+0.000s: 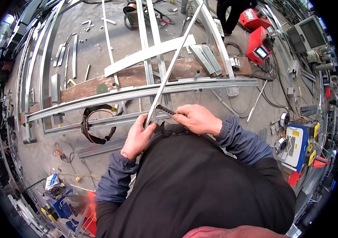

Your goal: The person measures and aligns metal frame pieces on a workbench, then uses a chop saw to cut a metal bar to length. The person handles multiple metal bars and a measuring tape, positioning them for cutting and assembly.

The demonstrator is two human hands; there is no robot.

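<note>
In my left hand (137, 137), closed near my waist, is the lower end of a long, thin, light metal bar (175, 62), which slants up and away to the right over the frame. My right hand (198, 119) is closed around a short dark bar-shaped tool (166, 110) with a row of light marks; its exact kind I cannot make out. The tool's far end meets or lies very close to the metal bar, just above my left fingers. Both hands are just on my side of a galvanised steel frame rail (137, 92).
Behind the rail lies a brown plank (82, 90), with a pale metal strip (149, 54) across it. A dark looped strap (85, 126) hangs at the frame's near left. Red machines (258, 44) and a person in dark trousers (227, 18) are at the far right. Cables trail over the floor.
</note>
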